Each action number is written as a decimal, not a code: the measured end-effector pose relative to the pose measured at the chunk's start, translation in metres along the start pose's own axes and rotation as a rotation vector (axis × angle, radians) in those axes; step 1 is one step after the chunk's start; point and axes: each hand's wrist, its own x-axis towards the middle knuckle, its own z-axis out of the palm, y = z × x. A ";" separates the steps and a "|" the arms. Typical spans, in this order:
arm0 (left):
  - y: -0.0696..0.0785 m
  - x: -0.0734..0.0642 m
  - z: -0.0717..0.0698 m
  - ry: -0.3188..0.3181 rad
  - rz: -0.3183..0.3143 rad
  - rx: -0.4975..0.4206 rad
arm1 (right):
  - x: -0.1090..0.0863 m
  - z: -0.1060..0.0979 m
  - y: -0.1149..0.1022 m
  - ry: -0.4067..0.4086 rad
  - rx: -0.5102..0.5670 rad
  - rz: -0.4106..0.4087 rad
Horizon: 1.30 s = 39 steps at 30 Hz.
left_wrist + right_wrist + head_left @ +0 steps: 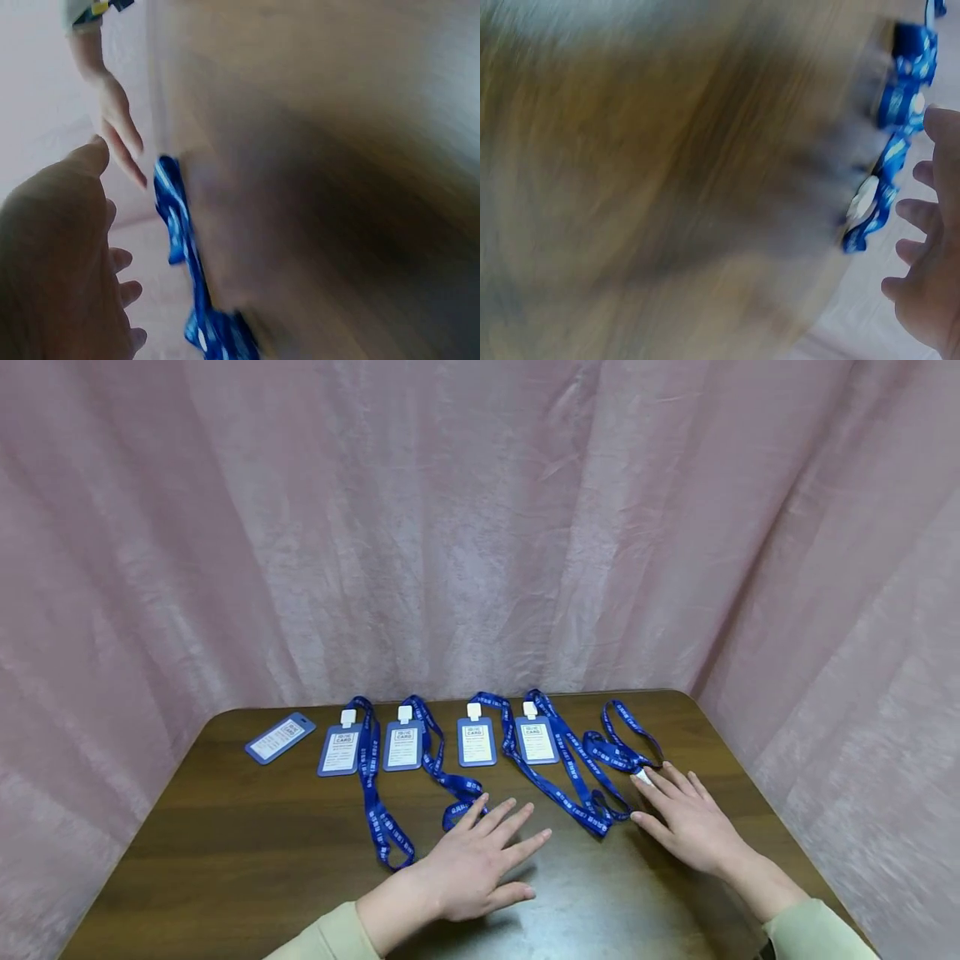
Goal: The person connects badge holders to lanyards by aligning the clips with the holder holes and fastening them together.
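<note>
My left hand (480,864) is spread over the front middle of the table, palm down, holding nothing. Its fingertips overlap the end of the blue lanyard from the second clipped badge (403,745) in the head view. On the right, my right hand (686,818) reaches with straight fingers beside a coiled blue lanyard (618,756) with a white clip (642,777). Its fingertips come right at that clip, and no badge shows on this lanyard. In the right wrist view the fingers (919,214) stand apart from the lanyards (892,157).
A loose blue badge holder (280,738) without a lanyard lies tilted at the far left. Other badges with lanyards, a left one (339,750), a middle one (477,742) and a right one (537,741), line the back of the wooden table (247,852). Pink curtains (450,527) hang behind.
</note>
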 end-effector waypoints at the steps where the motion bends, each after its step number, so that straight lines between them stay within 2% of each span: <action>1: 0.004 0.005 0.000 -0.004 0.007 0.008 | 0.000 0.000 0.004 0.003 0.002 0.007; 5: 0.020 0.026 0.002 -0.014 0.030 0.049 | 0.003 0.002 0.015 0.024 -0.002 0.014; 9: 0.037 0.045 0.005 -0.039 0.047 0.082 | 0.007 0.003 0.022 0.062 -0.029 -0.025; 13: 0.052 0.060 0.009 -0.065 0.063 0.096 | 0.015 0.004 0.025 0.054 -0.065 -0.060; 21: 0.064 0.080 0.013 -0.081 0.050 0.088 | 0.028 0.001 0.028 0.005 -0.110 -0.065; 25: 0.067 0.085 0.013 -0.095 0.035 0.083 | 0.033 0.001 0.030 0.009 -0.123 -0.077; 30: 0.069 0.086 0.013 -0.103 0.036 0.087 | 0.037 0.000 0.032 0.003 -0.114 -0.078; 34: 0.068 0.084 0.013 -0.111 0.042 0.079 | 0.036 -0.003 0.032 0.004 -0.098 -0.075; 39: 0.068 0.083 0.014 -0.112 0.043 0.082 | 0.030 -0.003 0.034 0.020 -0.089 -0.114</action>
